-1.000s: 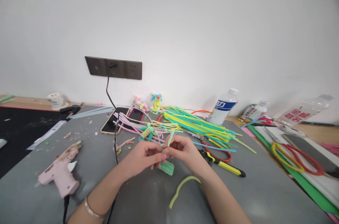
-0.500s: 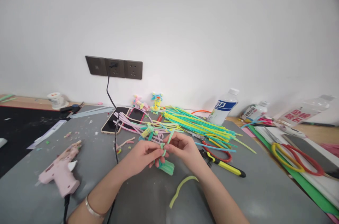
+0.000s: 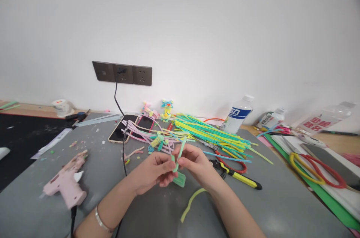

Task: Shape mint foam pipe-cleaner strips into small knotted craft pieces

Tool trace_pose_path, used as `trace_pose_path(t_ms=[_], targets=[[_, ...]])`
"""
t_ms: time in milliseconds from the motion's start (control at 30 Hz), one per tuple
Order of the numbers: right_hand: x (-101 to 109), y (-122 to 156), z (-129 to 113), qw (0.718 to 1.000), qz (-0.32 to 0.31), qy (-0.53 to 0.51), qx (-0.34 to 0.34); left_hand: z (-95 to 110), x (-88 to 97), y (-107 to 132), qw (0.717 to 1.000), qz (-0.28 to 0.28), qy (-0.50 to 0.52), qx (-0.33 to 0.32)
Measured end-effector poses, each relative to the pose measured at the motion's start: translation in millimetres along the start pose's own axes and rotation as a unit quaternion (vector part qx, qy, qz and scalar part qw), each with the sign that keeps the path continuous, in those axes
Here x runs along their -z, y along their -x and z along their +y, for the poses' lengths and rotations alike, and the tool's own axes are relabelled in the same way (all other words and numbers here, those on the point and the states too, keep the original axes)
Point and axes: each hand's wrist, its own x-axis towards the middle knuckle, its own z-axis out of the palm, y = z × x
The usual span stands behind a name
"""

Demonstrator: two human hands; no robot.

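Note:
Both my hands meet over the grey table, pinching a light green pipe cleaner (image 3: 181, 150) bent into a narrow V. My left hand (image 3: 154, 172) is closed on its lower left side, with the fingers curled. Thumb and fingers of my right hand (image 3: 194, 163) grip the other arm, whose tip sticks up. Below the fingers sits a flat green pipe-cleaner piece (image 3: 180, 180), partly hidden; whether a hand holds it I cannot tell. Just beyond lies a small green and yellow pipe-cleaner figure (image 3: 159, 140). A loose yellow-green pipe cleaner (image 3: 191, 204) curves near my right forearm.
A pink glue gun (image 3: 66, 183) lies at left, a black cable (image 3: 123, 151) beside it. Yellow-handled pliers (image 3: 242, 178), a pipe-cleaner pile (image 3: 213, 133) and a bottle (image 3: 237, 114) are at right, scissors (image 3: 306, 168) farther out. Two phones (image 3: 122, 129) lie behind.
The green pipe cleaner, looped small between my fingers before, now shows as an open V. My left hand has shifted slightly down. The view has moved a little.

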Motion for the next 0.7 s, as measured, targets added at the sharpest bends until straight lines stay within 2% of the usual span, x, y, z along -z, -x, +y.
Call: trace_pose_path(t_ms=[100,167,267,567,700], targets=[[0.0,-1.5,0.4,0.999,0.033,0.008,0.03,1.5,-1.0,-1.6,0.999,0.037,0.032,-0.014],[-0.4,-1.9,-1.0,0.999,0.026,0.013,0.044,3.1,-0.9,-2.1,0.997,0.049,0.054,-0.02],[-2.1,-1.9,-4.2,0.998,0.011,0.025,0.062,4.2,-0.2,-2.6,0.996,0.052,0.071,-0.015],[-3.1,-1.3,-9.4,0.991,0.022,0.093,0.096,0.6,-0.4,-3.7,0.994,0.038,0.1,-0.031],[-3.4,1.2,-9.9,0.981,0.023,0.145,0.13,-1.2,-0.1,-4.9,0.989,0.067,0.131,-0.033]])
